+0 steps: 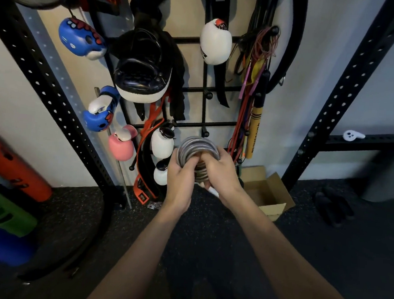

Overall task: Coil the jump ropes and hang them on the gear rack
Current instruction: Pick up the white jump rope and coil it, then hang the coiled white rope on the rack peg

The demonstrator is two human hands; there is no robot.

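Note:
A grey jump rope (195,147) is wound into a tight coil of several loops, held up in front of the black gear rack (209,89). My left hand (181,171) grips the coil's left side, fingers closed through the loops. My right hand (220,168) holds the right and lower part of the coil. A white end of the rope (212,192) shows below my right hand. On the rack's upper right peg hang several other ropes (255,67) with pink, red and yellow-black handles.
Boxing gloves in blue (81,38), white (215,42) and pink (120,144), a black pad (143,66) and belts hang on the rack. An open cardboard box (267,194) sits on the dark floor at right. Black perforated uprights (349,90) flank the rack. Coloured rollers (10,166) lean at left.

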